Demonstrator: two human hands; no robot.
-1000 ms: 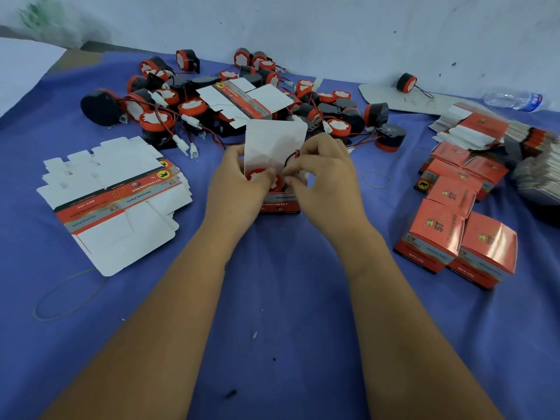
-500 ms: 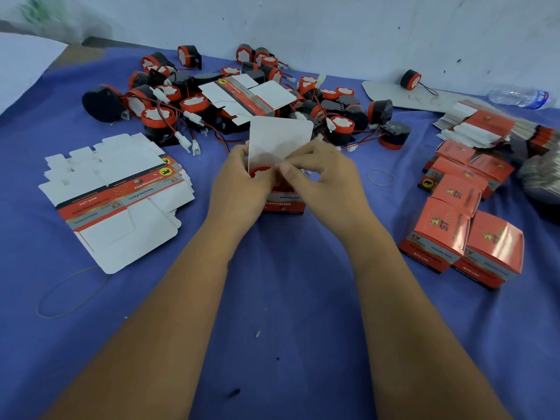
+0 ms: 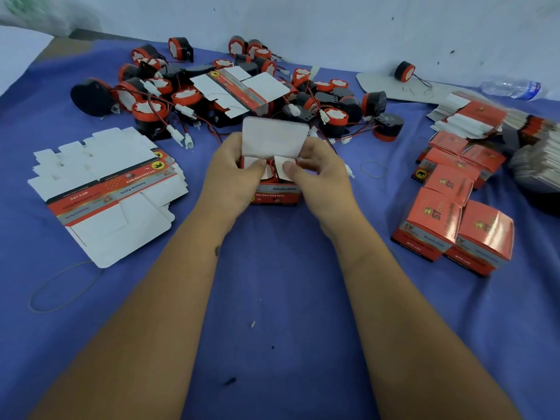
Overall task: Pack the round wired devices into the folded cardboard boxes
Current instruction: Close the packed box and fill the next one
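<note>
Red-and-white box (image 3: pixel 274 192) stands upright, lid flap raised, side flaps folded over a red device (image 3: pixel 270 168) inside.

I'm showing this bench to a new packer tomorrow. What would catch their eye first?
Both hands, left hand and right hand, at the centre fold the side flaps of an open red box, its white lid standing up. Behind it sprawls a heap of red-and-black round devices with tangled wires. Flat box blanks lie left, closed red boxes right.

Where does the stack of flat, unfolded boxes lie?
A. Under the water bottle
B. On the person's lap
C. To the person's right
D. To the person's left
D: the flat boxes lie on the blue cloth left of the left hand.
</note>
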